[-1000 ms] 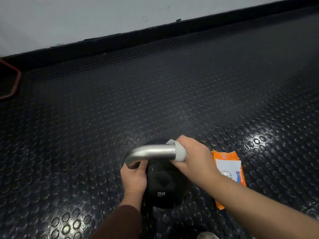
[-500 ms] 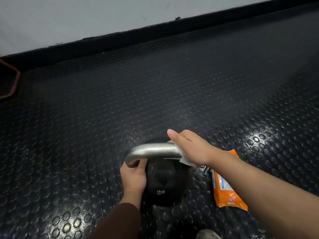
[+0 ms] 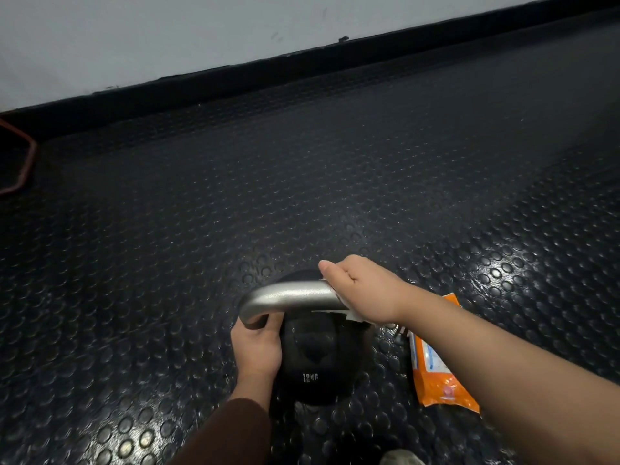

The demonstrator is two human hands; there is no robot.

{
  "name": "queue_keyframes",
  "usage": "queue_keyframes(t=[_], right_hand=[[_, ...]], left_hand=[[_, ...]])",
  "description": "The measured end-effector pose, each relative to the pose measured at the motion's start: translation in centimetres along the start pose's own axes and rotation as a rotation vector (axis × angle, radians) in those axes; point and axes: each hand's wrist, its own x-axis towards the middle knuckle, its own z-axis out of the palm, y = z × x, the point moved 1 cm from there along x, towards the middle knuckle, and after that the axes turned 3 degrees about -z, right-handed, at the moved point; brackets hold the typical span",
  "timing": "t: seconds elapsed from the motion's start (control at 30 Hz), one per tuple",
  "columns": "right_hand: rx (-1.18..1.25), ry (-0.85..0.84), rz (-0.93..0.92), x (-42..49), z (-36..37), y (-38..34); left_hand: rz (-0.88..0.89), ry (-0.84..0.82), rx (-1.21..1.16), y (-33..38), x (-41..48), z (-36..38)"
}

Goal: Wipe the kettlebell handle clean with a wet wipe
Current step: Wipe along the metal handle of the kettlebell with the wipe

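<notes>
The kettlebell (image 3: 318,360) stands on the floor just in front of the person, its steel handle (image 3: 292,296) arching across the top; the right hand (image 3: 364,292) is clenched around the handle's right end with the wet wipe (image 3: 352,315) trapped under the palm, only a white edge showing below; the left hand (image 3: 258,347) grasps the handle's left post low down, bracing the weight. To do this stroke well, I'd say the right hand should keep the wipe wrapped full round the bar and slide it along the curve toward the left post, twisting so the underside gets cleaned too; the bracing hand will have to shift for the left leg to be reached. The bare middle of the bar looks dull and dry, though I can't tell how much is already done. An orange wipes packet (image 3: 436,370) lies just beside the bell on the right; the floor (image 3: 335,179) is dark studded rubber, glossy where light hits; a black skirting (image 3: 235,78) runs under a pale wall (image 3: 167,35).
</notes>
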Motion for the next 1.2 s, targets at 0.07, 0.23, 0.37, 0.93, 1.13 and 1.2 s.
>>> queue_keyframes(t=[0.07, 0.23, 0.37, 0.93, 1.13, 1.2], right_hand=[[-0.015, 0.016, -0.004, -0.1, 0.0, -0.1], [-0.249, 0.407, -0.123, -2.2, 2.4, 0.2], [-0.091, 0.246, -0.080, -1.2, 1.3, 0.5], [0.186, 0.004, 0.072, 0.0, 0.1, 0.2], [0.027, 0.302, -0.052, -2.1, 1.4, 0.0], [0.006, 0.177, 0.006, -1.2, 0.6, 0.0]], left_hand=[[-0.004, -0.003, -0.005, 0.1, 0.0, 0.0], [0.004, -0.004, 0.000, 0.2, -0.2, -0.1], [-0.006, -0.001, 0.012, 0.2, -0.1, 0.0], [0.005, -0.021, -0.017, 0.4, -0.3, -0.1], [0.001, -0.010, 0.003, 0.0, 0.0, -0.1], [0.006, -0.011, 0.006, 0.1, -0.1, 0.0]])
